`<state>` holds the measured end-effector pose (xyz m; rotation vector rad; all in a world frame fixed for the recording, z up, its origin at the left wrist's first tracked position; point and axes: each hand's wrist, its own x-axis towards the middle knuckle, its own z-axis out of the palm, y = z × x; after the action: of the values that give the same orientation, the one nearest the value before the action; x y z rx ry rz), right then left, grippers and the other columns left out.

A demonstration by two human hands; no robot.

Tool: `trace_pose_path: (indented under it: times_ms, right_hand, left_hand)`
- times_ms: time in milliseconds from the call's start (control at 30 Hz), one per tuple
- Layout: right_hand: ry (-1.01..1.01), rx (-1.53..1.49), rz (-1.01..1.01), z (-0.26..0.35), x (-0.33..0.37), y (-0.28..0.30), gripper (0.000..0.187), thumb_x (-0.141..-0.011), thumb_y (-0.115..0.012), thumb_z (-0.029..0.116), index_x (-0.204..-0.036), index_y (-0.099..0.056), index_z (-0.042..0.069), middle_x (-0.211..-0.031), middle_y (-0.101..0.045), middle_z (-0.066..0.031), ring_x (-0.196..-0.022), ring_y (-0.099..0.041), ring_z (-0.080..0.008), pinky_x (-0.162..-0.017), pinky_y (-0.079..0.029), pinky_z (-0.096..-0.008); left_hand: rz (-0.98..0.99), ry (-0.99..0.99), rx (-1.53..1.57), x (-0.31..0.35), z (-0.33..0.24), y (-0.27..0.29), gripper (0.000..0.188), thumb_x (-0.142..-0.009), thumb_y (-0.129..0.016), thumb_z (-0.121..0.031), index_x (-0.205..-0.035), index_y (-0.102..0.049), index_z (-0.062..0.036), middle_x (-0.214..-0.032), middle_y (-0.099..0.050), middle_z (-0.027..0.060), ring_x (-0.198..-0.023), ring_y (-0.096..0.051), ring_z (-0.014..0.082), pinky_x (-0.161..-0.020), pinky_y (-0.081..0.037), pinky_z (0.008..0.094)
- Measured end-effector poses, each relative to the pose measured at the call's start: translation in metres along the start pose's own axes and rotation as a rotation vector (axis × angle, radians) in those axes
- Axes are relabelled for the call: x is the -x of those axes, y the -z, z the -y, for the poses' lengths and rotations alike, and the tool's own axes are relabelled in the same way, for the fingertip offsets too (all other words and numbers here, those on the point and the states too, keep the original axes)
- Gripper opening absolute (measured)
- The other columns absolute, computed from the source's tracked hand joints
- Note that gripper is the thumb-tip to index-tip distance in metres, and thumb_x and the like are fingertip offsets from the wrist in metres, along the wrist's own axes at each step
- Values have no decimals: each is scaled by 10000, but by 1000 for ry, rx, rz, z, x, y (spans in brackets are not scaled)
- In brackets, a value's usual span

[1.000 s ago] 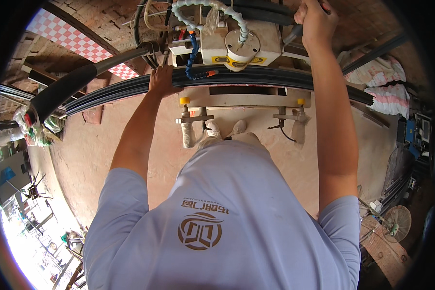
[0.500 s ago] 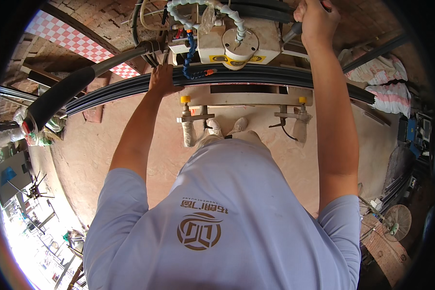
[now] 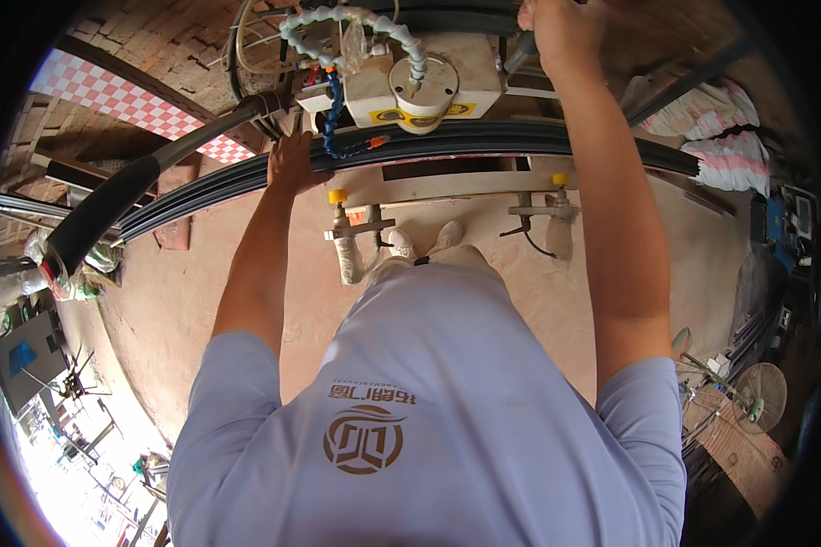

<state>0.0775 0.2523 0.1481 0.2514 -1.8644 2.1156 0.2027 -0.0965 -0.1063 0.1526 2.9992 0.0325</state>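
My left hand (image 3: 292, 166) lies across long black ribbed profiles (image 3: 196, 190), fingers over the top and thumb along the near edge. At the upper right my right hand (image 3: 567, 36) is closed around a lever handle (image 3: 521, 51), whose rod runs toward the machine; its far end is hidden. Between my hands stands a cream-coloured machine head (image 3: 424, 84) with yellow warning labels, just beyond the profiles. A blue jointed hose (image 3: 334, 114) with an orange nozzle (image 3: 377, 142) points toward the profiles near my left hand. A grey jointed hose (image 3: 360, 16) arches above the head.
Two clamps with yellow caps (image 3: 338, 197) (image 3: 560, 180) stick out from the machine's near side. A thick black-sleeved bar (image 3: 105, 210) slants across the left. White sacks (image 3: 725, 159) lie at right, a round fan (image 3: 761, 397) lower right. Below are my shoes (image 3: 448, 234) on the floor.
The whole view has shifted and turned slightly, so the machine appears farther left. Both hands keep their places, left on the profiles and right around the lever handle.
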Motion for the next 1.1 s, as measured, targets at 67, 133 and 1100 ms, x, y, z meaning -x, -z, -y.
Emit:
trace_pose_path:
  times_ms: [67, 133, 1100]
  right_hand:
    - [-10, -2, -6, 0, -1, 0, 309, -943, -638, 195, -682, -503, 102, -531, -443, 15, -399, -405, -106, -379, -312, -292]
    - [-10, 15, -18, 0, -1, 0, 303, -942, -641, 199, -690, -507, 96, -527, -431, 21, -399, -400, -100, -379, -306, -288]
    - [-53, 32, -87, 7, -26, 99, 288, -947, -618, 164, -695, -506, 80, -523, -438, -7, -392, -385, -122, -387, -310, -300]
  left_hand:
    - [8, -4, 20, -1, 0, 1, 857, -584, -850, -533, -1239, -511, -98, -1204, -552, 96, -1166, -512, 271, -1019, -425, 408]
    - [-3, -5, 22, 0, 0, 0, 852, -581, -854, -526, -1239, -514, -103, -1213, -548, 92, -1169, -509, 271, -1021, -424, 411]
    - [-25, 31, 6, 4, -5, 3, 841, -621, -868, -486, -1273, -488, -113, -1240, -540, 103, -1234, -488, 296, -1035, -418, 452]
